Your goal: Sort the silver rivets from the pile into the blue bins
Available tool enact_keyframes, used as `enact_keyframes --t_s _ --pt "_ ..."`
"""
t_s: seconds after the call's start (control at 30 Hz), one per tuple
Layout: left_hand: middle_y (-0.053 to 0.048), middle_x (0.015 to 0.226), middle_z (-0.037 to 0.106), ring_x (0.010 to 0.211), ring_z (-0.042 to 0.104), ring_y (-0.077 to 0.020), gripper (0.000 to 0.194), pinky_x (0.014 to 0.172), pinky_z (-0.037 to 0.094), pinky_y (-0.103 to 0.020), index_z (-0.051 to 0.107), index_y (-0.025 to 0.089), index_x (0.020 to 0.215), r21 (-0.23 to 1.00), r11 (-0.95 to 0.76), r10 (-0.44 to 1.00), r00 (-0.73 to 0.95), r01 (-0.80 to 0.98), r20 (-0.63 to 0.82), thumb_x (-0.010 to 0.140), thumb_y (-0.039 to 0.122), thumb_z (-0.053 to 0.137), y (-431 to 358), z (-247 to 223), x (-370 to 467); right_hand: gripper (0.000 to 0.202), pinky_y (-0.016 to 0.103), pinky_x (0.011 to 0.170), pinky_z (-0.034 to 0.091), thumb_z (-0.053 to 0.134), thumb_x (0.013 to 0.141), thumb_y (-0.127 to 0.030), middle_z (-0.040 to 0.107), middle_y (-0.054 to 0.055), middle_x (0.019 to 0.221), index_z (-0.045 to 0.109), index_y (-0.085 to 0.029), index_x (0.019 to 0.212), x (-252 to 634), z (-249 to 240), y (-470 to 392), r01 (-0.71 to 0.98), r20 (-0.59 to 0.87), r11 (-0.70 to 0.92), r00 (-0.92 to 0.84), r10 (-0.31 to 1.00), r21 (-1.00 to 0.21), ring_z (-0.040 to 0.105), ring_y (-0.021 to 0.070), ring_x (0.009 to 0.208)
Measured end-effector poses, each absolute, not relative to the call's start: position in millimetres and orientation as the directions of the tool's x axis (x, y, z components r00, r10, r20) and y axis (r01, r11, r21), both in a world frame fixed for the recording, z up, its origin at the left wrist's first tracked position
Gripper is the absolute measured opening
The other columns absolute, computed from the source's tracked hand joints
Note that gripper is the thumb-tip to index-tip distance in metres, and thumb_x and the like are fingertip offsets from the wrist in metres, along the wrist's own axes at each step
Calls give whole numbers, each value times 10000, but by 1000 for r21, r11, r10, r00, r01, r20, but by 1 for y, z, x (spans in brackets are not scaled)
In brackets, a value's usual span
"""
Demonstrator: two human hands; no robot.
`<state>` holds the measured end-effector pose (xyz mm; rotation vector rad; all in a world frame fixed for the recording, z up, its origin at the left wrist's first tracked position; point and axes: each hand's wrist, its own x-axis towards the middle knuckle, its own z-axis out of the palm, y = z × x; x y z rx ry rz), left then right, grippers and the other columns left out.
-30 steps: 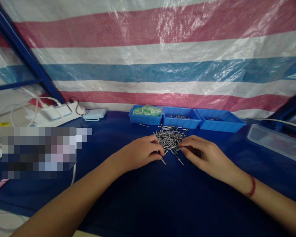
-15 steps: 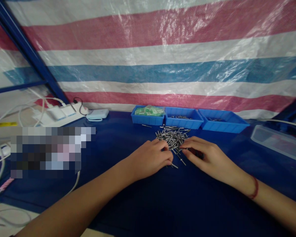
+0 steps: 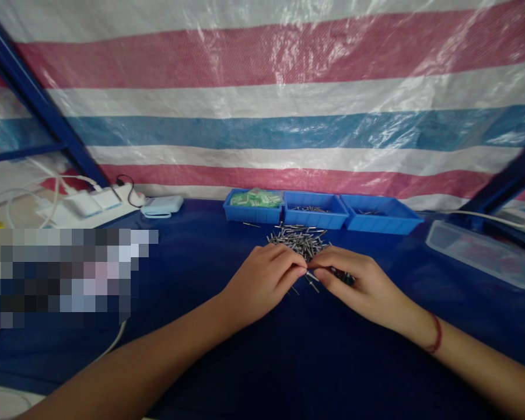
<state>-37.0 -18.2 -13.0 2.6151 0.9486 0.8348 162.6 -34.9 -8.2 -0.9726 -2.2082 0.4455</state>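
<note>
A heap of silver blind rivets (image 3: 298,238) lies on the blue table (image 3: 289,361), just beyond both hands. My left hand (image 3: 265,280) is closed, its thumb and forefinger pinching a single rivet (image 3: 312,275) at the heap's near edge. Almost touching it, my right hand (image 3: 363,283) has its fingers curled and its thumb close to the forefinger, by the same rivet. More silver pieces (image 3: 343,275) show in the curl of my right hand; whether they are gripped or lie on the table, I cannot tell.
Behind the heap stand three blue bins: one with green-and-white packets (image 3: 256,198), a middle bin (image 3: 317,219) and a right bin (image 3: 382,224) with rivets. A clear plastic lid or tray (image 3: 481,254) lies right. Left are a power strip (image 3: 109,204), a pale blue case (image 3: 161,205) and cables.
My left hand has lifted its rivet away from the table towards my right fingertips, and the two hands have come together. The whole view has shifted slightly.
</note>
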Motion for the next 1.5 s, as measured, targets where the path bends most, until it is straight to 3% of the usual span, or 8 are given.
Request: enact_keyframes --t_s 0.17,0.27,0.4,1.5 --pt "5 884 649 822 592 -136 52 741 436 -259 594 199 895 603 -680 720 537 418 440 868 201 549 -21 -13 -33 113 238 643 459 518 876 -219 632 17 791 623 -180 862 161 -9 -36 480 436 665 -508 743 -573 583 106 704" --pt "6 868 660 752 602 -125 126 679 459 -240 596 196 946 743 -568 801 447 354 399 822 216 605 -22 -13 -31 109 251 650 467 524 867 -208 644 25 811 630 -184 878 159 -10 -38 490 419 663 -522 743 -566 589 116 712" --pt "9 852 671 738 608 -123 118 679 464 -244 613 190 919 825 -474 851 400 309 339 806 225 614 -23 -12 -30 114 254 635 467 518 867 -206 639 22 781 630 -185 872 157 -10 -39 485 413 662 -527 743 -572 581 117 682" --pt "14 824 675 709 593 -121 99 650 450 -234 648 197 889 815 -483 844 419 319 336 840 229 568 -24 -8 -30 99 272 667 481 523 858 -216 653 27 825 618 -200 882 155 -17 -37 507 389 580 -438 811 -638 606 139 737"
